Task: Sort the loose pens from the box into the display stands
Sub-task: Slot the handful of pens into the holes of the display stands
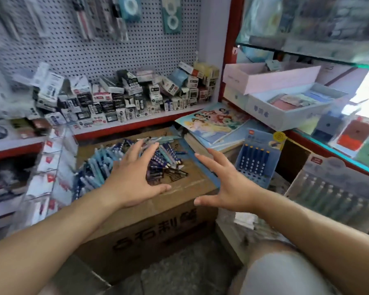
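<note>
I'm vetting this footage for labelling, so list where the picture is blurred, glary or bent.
Head view: motion blur smears the left edge and the clear rack; the pen pile, left hand and right hand are fairly sharp; glare washes the glass counter at right; wide-angle distortion tilts the red post.

Both hands, left [134, 177] and right [224, 184], spread open-fingered above loose pens [158, 158] heaped on a cardboard box [149, 226].

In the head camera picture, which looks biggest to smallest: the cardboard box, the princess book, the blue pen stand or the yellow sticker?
1. cardboard box, which is also nearest the camera.
2. princess book and blue pen stand look about alike, so I won't rank them.
3. yellow sticker, by far the smallest.
</note>
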Demonstrator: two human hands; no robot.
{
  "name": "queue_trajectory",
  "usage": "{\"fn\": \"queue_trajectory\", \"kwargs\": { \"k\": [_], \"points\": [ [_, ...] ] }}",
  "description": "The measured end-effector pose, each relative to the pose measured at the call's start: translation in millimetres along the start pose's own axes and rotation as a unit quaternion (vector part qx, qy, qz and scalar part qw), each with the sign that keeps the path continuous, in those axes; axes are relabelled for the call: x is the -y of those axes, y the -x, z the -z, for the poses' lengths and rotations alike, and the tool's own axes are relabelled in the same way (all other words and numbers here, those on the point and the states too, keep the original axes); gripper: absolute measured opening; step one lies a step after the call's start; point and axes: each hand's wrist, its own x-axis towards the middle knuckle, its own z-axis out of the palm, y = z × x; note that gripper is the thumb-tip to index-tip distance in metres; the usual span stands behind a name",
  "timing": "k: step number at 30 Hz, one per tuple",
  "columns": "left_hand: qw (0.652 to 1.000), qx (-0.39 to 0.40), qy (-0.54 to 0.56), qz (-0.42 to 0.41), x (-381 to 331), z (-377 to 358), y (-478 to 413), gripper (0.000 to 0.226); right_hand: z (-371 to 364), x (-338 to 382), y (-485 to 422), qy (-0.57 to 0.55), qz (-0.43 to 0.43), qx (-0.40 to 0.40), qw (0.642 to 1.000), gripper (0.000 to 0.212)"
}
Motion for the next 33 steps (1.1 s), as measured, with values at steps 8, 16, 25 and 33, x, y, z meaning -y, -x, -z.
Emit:
{"fn": "queue_trajectory", "kwargs": {
  "k": [8,16,25,33],
  "points": [
    [0.996,0.0,-0.013,0.083,66.8,6.7,14.4,0.133,-29.0,42.9,-95.4,0.062,0.018,0.069,0.996,0.11],
    [0.985,0.008,0.071,0.155,94.7,-11.0,5.2,0.133,-76.1,49.8,-159.5,0.062,-0.045,0.036,0.996,0.103],
    [0.979,-0.009,0.089,0.186,106.9,-20.2,-7.4,0.122,-115.6,63.2,-181.9,0.087,-0.037,-0.035,0.995,0.06],
    [0.975,-0.045,0.113,0.187,115.2,-18.7,-1.5,0.093,-130.6,83.7,-199.4,-0.084,-0.144,-0.031,0.986,0.043]
  ]
}}
